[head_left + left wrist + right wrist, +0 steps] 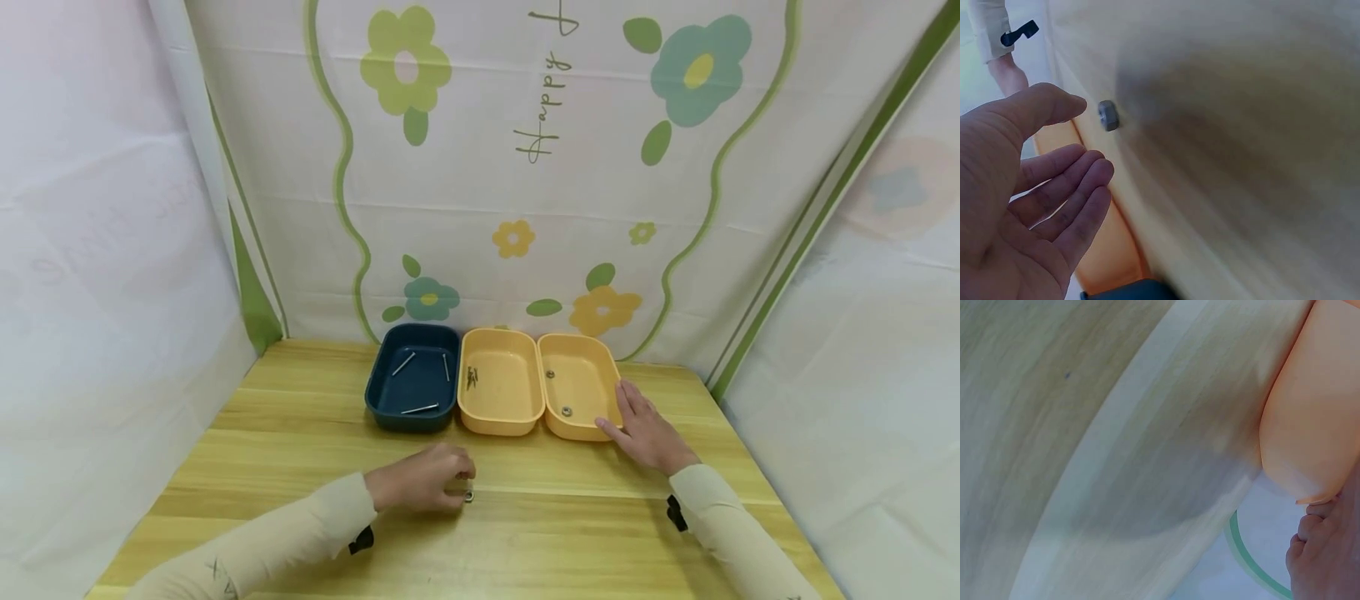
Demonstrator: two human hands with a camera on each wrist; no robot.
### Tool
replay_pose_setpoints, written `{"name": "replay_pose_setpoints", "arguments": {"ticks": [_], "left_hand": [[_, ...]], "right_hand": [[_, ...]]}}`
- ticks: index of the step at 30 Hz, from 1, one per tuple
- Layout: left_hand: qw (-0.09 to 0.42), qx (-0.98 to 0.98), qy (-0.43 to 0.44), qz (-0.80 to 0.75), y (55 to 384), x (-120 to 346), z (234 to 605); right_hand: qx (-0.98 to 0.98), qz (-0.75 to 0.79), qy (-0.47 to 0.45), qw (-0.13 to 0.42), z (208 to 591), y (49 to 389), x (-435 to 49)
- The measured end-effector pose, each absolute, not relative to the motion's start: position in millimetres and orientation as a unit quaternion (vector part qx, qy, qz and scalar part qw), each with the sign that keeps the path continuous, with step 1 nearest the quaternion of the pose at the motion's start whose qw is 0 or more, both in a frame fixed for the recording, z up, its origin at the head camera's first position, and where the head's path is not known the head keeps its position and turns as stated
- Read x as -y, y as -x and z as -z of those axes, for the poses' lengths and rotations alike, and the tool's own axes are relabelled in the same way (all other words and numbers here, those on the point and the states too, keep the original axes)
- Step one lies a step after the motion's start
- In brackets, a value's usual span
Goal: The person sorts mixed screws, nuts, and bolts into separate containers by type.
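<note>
A small metal nut (1109,115) stands on edge on the wooden table, just off the thumb tip of my left hand (1054,181). In the left wrist view, thumb and fingers are bent but apart, with nothing between them. Seen from the head, the left hand (426,479) is low over the table, in front of the boxes. My right hand (648,429) holds the near right corner of the right yellow box (581,432), thumb at the front rim and fingers along the right side. Two nuts (566,411) lie in that box.
Left of it, touching, stands another yellow box (501,425) with several small brass-coloured pieces (471,377). A dark blue box (411,422) with three long screws (420,408) ends the row. A printed cloth (480,192) hangs behind, with white cloth at both sides.
</note>
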State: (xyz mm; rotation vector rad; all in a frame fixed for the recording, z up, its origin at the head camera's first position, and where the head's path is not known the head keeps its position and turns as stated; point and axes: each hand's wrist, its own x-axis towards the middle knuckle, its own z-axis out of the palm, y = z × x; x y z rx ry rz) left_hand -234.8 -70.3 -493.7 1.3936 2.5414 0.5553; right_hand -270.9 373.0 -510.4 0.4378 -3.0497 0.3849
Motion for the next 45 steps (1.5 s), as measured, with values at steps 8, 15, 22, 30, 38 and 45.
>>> {"name": "replay_pose_setpoints", "arguments": {"ticks": [8,15,22,30,38,45], "left_hand": [[0.099,-0.856,-0.468,-0.194,234,72,506],[0.103,-0.856,-0.468,-0.195,236,68,506],[0.109,-0.855,-0.469,-0.192,243,64,510],[0.109,-0.85,-0.479,-0.189,246,60,512],[0.111,-0.857,-0.469,-0.183,246,57,511],[0.108,-0.856,-0.47,-0.184,248,57,512]], "right_hand": [[0.983,-0.118,-0.142,0.024,511,273,-374],[0.983,-0.116,-0.143,0.023,513,274,-375],[0.982,-0.12,-0.144,0.026,512,274,-373],[0.982,-0.121,-0.145,0.029,513,273,-373],[0.982,-0.121,-0.142,0.024,513,271,-373],[0.982,-0.122,-0.142,0.026,511,271,-372]]}}
